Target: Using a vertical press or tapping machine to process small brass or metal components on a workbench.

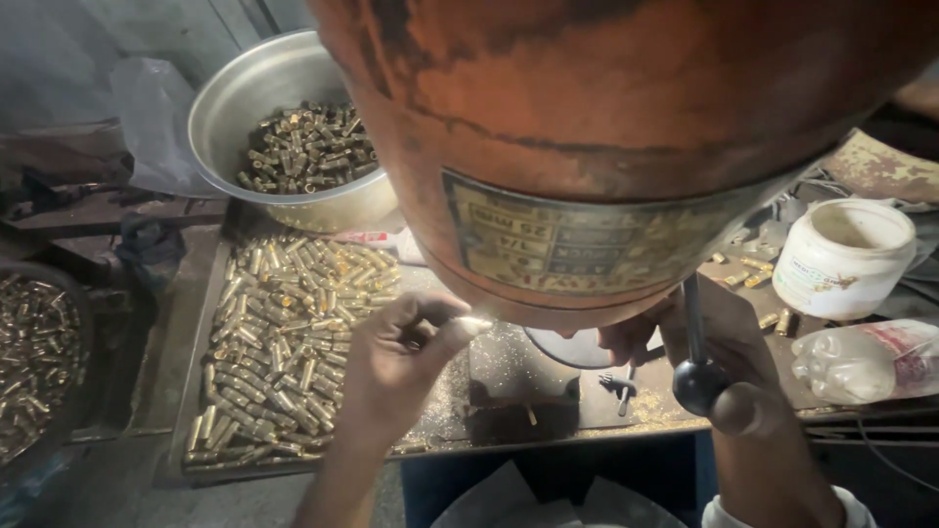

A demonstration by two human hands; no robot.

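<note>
Brass pieces (pixel 293 342), short tubes all alike, lie heaped on a flat tray (pixel 201 337) at the left of the bench, and more of them fill a metal bowl (pixel 256 83) behind it. The left hand (pixel 396 367) is raised beside the tray, its thumb and forefinger pressed together on a single small brass part (pixel 476 321), held out toward the underside of a big rust-orange machine housing (pixel 606 127) that fills the upper middle of the view. The right hand (pixel 685 342) sits under that housing, fingers curled near a lever with a black ball knob (pixel 698 383); the housing's shadow hides the fingertips, so whether they grip the lever's stem I cannot tell. Fine brass swarf (pixel 509 352) dusts the dark plate between the hands. A white plastic jar (pixel 843 256) and a crumpled clear bottle (pixel 861 360) stand well to the right.
</note>
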